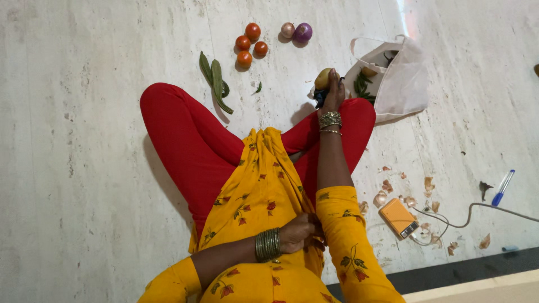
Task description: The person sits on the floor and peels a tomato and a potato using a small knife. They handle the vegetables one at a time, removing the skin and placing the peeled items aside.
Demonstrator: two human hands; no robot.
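I sit cross-legged on a pale stone floor in red trousers and a yellow flowered tunic. My right hand (333, 93) reaches forward past my knee and grips a yellowish potato (322, 78) next to a white cloth bag (401, 81). Something dark sits under that hand; I cannot tell what it is. My left hand (299, 233) rests in my lap against the tunic, fingers curled, holding nothing that I can see. Both wrists wear bangles.
Several tomatoes (251, 44), two onions (296, 31) and long green gourds (214, 82) lie on the floor ahead. Green chillies (362, 85) poke from the bag. At the right lie onion peels (387, 188), an orange device (398, 217) with a cable, and a blue pen (502, 188).
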